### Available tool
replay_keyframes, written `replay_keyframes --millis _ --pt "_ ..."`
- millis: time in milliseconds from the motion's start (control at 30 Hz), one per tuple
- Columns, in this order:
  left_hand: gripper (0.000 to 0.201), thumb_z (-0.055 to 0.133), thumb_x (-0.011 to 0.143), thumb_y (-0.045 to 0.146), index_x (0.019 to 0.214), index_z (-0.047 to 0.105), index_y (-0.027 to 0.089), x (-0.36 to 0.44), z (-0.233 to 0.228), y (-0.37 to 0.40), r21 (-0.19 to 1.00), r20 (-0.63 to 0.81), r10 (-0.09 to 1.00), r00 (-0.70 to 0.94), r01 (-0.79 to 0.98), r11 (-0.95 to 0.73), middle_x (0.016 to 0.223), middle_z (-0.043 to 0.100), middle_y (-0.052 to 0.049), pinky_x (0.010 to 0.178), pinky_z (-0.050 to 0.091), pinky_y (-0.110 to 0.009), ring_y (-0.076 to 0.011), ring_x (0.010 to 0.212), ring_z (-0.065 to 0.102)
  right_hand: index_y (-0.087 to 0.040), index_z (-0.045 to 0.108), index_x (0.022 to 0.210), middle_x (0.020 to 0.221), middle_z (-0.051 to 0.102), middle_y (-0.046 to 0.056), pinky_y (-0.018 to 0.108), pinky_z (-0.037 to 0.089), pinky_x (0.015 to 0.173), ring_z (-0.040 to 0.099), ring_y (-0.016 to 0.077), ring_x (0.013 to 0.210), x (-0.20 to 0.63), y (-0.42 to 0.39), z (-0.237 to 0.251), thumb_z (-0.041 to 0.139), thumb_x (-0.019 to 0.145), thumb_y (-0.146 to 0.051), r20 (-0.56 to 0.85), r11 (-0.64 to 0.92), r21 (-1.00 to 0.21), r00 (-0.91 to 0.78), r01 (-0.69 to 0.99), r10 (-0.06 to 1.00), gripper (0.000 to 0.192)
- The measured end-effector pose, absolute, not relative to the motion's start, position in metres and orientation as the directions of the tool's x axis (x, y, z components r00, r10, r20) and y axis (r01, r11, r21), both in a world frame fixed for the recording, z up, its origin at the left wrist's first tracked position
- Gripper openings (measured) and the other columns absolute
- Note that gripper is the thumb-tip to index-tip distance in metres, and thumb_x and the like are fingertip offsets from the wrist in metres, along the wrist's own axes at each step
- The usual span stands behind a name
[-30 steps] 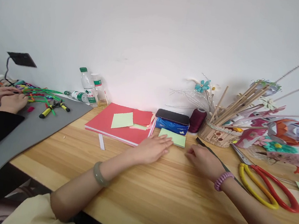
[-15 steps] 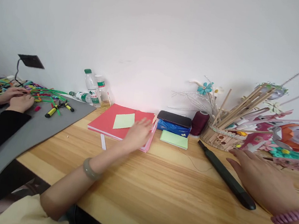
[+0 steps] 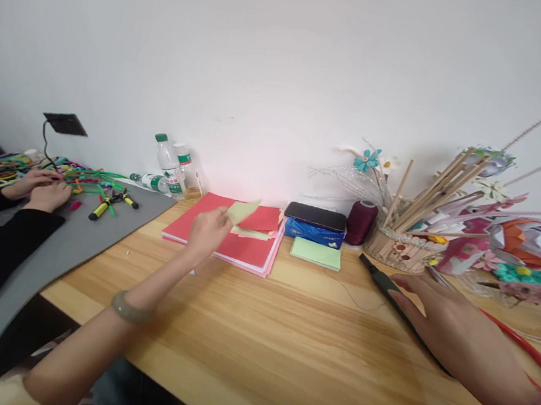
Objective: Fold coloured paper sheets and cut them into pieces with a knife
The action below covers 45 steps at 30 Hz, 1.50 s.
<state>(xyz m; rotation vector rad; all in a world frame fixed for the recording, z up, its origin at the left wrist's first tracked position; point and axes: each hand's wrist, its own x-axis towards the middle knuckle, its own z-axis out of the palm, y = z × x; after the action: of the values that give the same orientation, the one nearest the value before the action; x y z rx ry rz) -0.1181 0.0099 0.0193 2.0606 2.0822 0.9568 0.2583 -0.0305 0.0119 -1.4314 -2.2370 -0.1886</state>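
White wall fills the upper half of the frame, and below it a wooden table (image 3: 280, 356) runs across the lower half, with a grey mat (image 3: 72, 229) over its left end.

Left of centre, the left hand (image 3: 206, 234) is closed on a pale green paper square (image 3: 242, 211), pinching it at one edge so that the sheet stands tilted just above the stack of red paper (image 3: 226, 236). More pale green and red sheets lie on that stack.

At the lower right, the right hand (image 3: 453, 333) is open, palm down, fingers spread — it rests over the long black tool (image 3: 384, 285) that lies slantwise on the wood. Whether the palm presses on it I cannot tell. A pink coiled band sits on that wrist, a green bangle on the other.

Just right of the red stack lies a pad of green notes (image 3: 316, 253), flat on the table. Behind it a black phone (image 3: 316, 216) sits on a blue tissue pack (image 3: 314, 231), and beside that stands a dark red thread spool (image 3: 361, 221). Further right, a stick basket (image 3: 396, 249) holds wooden sticks and paper flowers. Red scissors (image 3: 534, 353) show partly behind the right hand.

At the far left, another person's hands (image 3: 40, 189) in black sleeves rest among coloured pipe cleaners (image 3: 79, 174). Yellow-handled pliers (image 3: 108, 203) lie on the mat, and water bottles (image 3: 168, 166) stand against the wall.
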Motion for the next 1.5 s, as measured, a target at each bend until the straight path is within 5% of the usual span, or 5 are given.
replay_keyframes --millis 267,900,1067,1200,1500 --pt "0.01 0.061 0.072 0.014 0.082 0.061 0.017 -0.027 -0.014 -0.051 0.591 0.52 0.672 0.527 0.346 -0.728 0.091 0.069 -0.006 0.08 0.048 -0.027 -0.0185 0.091 0.064 -0.014 0.027 0.139 0.135 0.042 0.015 0.038 0.042 0.095 0.042 0.0233 0.122 0.214 -0.075 -0.003 0.044 0.084 -0.02 0.536 0.681 -0.043 -0.559 0.731 0.633 0.058" --pt "0.04 0.057 0.081 0.029 0.044 0.047 0.017 -0.02 -0.016 -0.065 0.648 0.04 0.93 0.365 0.699 -0.302 0.06 0.054 -0.001 0.069 0.04 -0.029 -0.0182 0.075 0.052 -0.024 0.06 0.074 0.081 0.065 0.004 0.032 0.047 0.066 0.06 0.018 0.074 0.213 -0.076 -0.018 0.042 0.087 -0.041 0.047 0.342 -0.567 -0.385 0.75 0.922 0.028" --pt "0.035 0.065 0.07 0.027 0.103 0.057 0.019 -0.017 -0.013 -0.058 0.647 -0.063 0.968 0.243 0.749 -0.146 0.095 0.059 -0.004 0.075 0.044 -0.034 -0.0213 0.085 0.055 -0.024 0.046 0.063 0.056 0.056 -0.003 0.028 0.036 0.048 0.052 0.0154 0.052 0.211 -0.067 -0.018 0.051 0.078 -0.042 -0.065 0.161 -0.522 -0.227 0.838 0.972 0.024" --pt "0.075 0.071 0.065 0.031 0.131 0.038 0.022 -0.015 -0.009 -0.057 0.56 0.049 0.904 0.425 0.738 -0.377 0.13 0.038 -0.012 0.09 0.042 -0.041 -0.0284 0.113 0.045 -0.024 0.052 0.091 0.062 0.057 -0.005 0.028 0.037 0.052 0.055 0.0159 0.056 0.209 -0.06 -0.021 0.053 0.076 -0.038 -0.084 0.153 -0.537 -0.233 0.83 0.969 0.021" --pt "0.027 0.044 0.085 0.016 0.104 0.062 0.013 -0.014 -0.024 -0.052 0.234 0.284 0.623 0.729 0.578 -0.782 0.1 0.064 -0.012 0.091 0.043 -0.038 -0.0249 0.1 0.056 -0.02 0.045 0.125 0.067 0.058 -0.003 0.03 0.043 0.056 0.057 0.0169 0.059 0.212 -0.058 -0.026 0.049 0.08 -0.039 -0.1 0.193 -0.548 -0.293 0.814 0.951 0.049"
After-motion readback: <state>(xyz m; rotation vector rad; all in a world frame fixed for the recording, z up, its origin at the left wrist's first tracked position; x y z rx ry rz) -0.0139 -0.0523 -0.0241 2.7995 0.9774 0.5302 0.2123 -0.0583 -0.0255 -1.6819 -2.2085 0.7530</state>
